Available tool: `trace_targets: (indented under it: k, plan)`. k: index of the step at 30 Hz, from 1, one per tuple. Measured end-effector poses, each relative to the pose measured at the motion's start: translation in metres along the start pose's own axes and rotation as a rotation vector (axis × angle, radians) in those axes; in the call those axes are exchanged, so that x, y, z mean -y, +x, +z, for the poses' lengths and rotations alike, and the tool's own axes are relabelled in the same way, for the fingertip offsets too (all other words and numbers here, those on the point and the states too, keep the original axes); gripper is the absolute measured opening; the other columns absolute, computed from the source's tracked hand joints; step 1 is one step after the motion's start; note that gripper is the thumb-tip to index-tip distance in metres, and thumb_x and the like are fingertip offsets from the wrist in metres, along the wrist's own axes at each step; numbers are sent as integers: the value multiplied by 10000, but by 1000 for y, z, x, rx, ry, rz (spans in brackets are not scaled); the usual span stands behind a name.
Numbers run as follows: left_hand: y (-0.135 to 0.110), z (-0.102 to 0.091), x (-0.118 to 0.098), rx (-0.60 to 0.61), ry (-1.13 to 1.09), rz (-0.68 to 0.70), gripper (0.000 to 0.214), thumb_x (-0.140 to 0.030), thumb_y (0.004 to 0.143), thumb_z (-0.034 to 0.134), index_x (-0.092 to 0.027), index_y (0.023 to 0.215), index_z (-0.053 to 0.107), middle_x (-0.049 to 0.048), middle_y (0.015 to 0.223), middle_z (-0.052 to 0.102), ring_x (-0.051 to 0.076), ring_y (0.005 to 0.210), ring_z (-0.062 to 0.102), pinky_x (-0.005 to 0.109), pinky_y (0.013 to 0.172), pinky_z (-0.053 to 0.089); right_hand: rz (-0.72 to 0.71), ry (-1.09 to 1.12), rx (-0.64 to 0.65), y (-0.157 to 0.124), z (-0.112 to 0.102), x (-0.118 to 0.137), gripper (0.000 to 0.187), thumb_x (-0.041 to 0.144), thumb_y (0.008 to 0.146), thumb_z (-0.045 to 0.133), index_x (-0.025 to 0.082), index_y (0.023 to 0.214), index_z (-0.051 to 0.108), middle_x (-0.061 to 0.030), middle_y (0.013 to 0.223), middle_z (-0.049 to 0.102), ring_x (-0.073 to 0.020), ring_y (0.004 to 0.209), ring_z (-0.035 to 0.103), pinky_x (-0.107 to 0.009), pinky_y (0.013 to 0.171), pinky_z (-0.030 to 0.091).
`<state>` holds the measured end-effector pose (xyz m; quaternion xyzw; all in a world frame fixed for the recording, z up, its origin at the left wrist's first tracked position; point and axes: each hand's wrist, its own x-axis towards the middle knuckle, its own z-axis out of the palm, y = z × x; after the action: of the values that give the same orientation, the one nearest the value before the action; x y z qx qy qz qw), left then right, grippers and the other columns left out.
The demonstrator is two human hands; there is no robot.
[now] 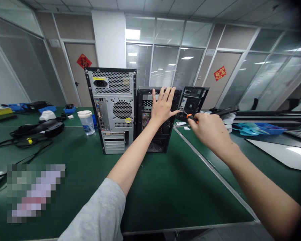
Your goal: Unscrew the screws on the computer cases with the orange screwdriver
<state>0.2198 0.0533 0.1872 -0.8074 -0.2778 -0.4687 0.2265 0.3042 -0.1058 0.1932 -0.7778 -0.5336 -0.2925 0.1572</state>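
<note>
My left hand (163, 105) lies with fingers spread against the back of a black computer case (160, 144), covering part of its upper panel. In my right hand (210, 130) is a screwdriver (190, 117) with an orange and black handle. Its thin shaft points up and left to the right edge of the black case; whether the tip touches a screw is too small to tell. Close on the left stands a taller grey computer case (110, 110), its rear vents and ports facing me.
A third computer case (194, 102) stands behind to the right. Left of the grey case are a lidded water bottle (86, 122) and a black headset-like device with cables (45, 129). A blue tray (271, 129) and a white panel (281, 154) lie right on the green table (165, 194).
</note>
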Motion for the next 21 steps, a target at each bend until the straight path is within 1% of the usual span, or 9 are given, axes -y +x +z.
trace_targets:
  k: [5, 12, 14, 16, 18, 21]
  plan:
    - [0, 1, 0, 4, -18, -1, 869, -557, 767, 611, -140, 1461, 296, 144, 1485, 336, 349, 1414, 189, 566, 1164, -35, -15, 50, -5, 2, 1, -3, 345, 301, 876, 412, 116, 765, 681, -150, 697, 669, -259, 694, 626, -324, 627, 398]
    - [0, -3, -1, 38, 8, 0, 862, -564, 778, 591, -143, 1464, 284, 148, 1491, 321, 343, 1418, 183, 569, 1168, 17, -5, 249, 71, 6, -6, -4, 346, 276, 850, 427, 164, 587, 621, -92, 555, 616, -217, 588, 578, -322, 616, 398]
    - [0, -4, -1, 56, 17, -1, 868, -571, 781, 583, -139, 1467, 273, 150, 1495, 311, 347, 1421, 173, 572, 1166, 34, 28, 357, 118, 7, -6, -6, 353, 281, 841, 439, 180, 537, 588, -73, 508, 597, -197, 539, 560, -314, 586, 400]
    - [0, -6, -2, 73, 30, -4, 874, -575, 780, 580, -145, 1471, 261, 145, 1502, 301, 346, 1424, 163, 568, 1167, 46, 91, 499, 197, 9, -4, -9, 344, 281, 831, 455, 187, 517, 562, -54, 469, 582, -170, 463, 527, -302, 535, 397]
    - [0, -7, -2, 86, 42, -4, 884, -578, 775, 586, -154, 1475, 251, 138, 1506, 294, 345, 1427, 153, 563, 1168, 56, 157, 646, 275, 11, -1, -12, 322, 282, 826, 471, 187, 529, 552, -40, 446, 571, -145, 389, 481, -291, 472, 379]
    - [0, -6, -2, 80, 42, 0, 902, -575, 763, 604, -152, 1475, 247, 145, 1503, 297, 353, 1424, 155, 572, 1165, 50, 221, 848, 336, 12, 2, -14, 295, 288, 831, 494, 178, 563, 545, -25, 429, 549, -115, 318, 414, -270, 388, 326]
